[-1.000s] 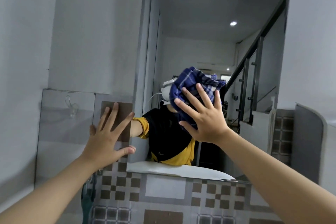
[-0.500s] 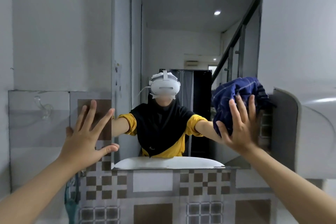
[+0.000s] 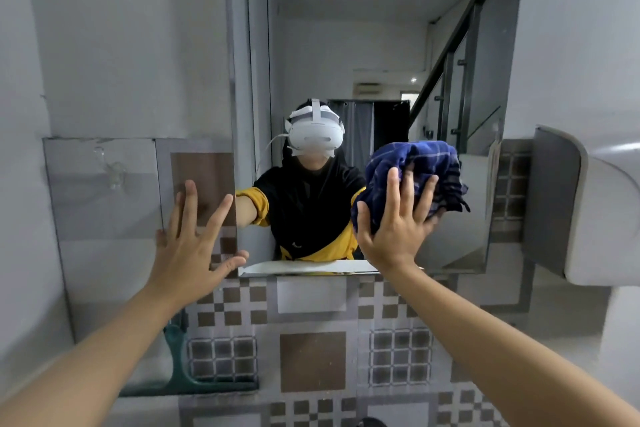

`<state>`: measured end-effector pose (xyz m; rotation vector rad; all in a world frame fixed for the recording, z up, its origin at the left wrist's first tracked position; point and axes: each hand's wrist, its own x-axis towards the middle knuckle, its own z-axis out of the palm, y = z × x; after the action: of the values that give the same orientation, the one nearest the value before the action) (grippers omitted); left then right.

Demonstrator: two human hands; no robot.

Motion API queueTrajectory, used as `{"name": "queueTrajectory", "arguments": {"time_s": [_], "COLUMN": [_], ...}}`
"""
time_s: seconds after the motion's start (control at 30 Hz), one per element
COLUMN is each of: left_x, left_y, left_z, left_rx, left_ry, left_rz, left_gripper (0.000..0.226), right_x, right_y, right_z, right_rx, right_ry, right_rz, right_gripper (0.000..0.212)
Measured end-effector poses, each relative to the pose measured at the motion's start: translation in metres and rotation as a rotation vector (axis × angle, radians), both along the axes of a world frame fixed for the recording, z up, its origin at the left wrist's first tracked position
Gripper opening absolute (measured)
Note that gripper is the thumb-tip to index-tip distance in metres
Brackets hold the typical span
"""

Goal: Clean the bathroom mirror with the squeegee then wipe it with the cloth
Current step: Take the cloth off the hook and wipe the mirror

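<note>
The mirror [image 3: 346, 45] hangs on the wall ahead, above patterned tiles. My right hand [image 3: 398, 222] presses a bunched dark blue checked cloth [image 3: 419, 166] flat against the lower right part of the glass. My left hand [image 3: 190, 246] lies open with spread fingers on the tiled wall at the mirror's lower left edge. A teal squeegee [image 3: 183, 367] rests low on the left, against the wall below my left arm. The mirror reflects a person in a black and yellow top.
A white wall-mounted fixture [image 3: 602, 218] juts out at the right, close to my right arm. A clear plastic hook [image 3: 114, 173] sticks to the grey tile at left. Patterned brown and grey tiles [image 3: 311, 360] cover the wall below the mirror.
My right hand swept the cloth from mid-mirror to the right edge, then back left and a little lower. My left hand stayed on the wall.
</note>
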<state>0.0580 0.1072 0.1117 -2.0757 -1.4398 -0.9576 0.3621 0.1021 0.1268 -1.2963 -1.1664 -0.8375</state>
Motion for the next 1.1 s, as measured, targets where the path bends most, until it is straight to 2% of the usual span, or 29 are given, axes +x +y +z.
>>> {"name": "queueTrajectory", "arguments": {"time_s": [0.17, 0.4, 0.53, 0.87, 1.1], "left_x": [-0.001, 0.000, -0.003, -0.010, -0.010], "left_y": [0.002, 0.001, 0.002, 0.010, 0.016], "left_z": [-0.013, -0.017, -0.019, -0.028, -0.031], "left_rx": [-0.043, -0.013, 0.021, 0.140, 0.187], "left_ry": [0.003, 0.025, 0.045, 0.145, 0.163], "left_rz": [0.018, 0.038, 0.050, 0.104, 0.118], "left_gripper": [0.093, 0.089, 0.086, 0.080, 0.079], "right_x": [-0.050, -0.110, -0.130, -0.091, -0.045], "right_y": [0.007, 0.015, 0.018, 0.019, 0.017], "right_z": [0.000, 0.008, 0.020, 0.024, 0.012], "right_rx": [-0.023, -0.009, 0.006, -0.006, 0.016], "right_ry": [-0.051, -0.285, -0.489, -0.906, -0.972], "right_rz": [0.034, 0.085, 0.124, 0.115, 0.088], "right_gripper": [0.074, 0.064, 0.056, 0.052, 0.053]}}
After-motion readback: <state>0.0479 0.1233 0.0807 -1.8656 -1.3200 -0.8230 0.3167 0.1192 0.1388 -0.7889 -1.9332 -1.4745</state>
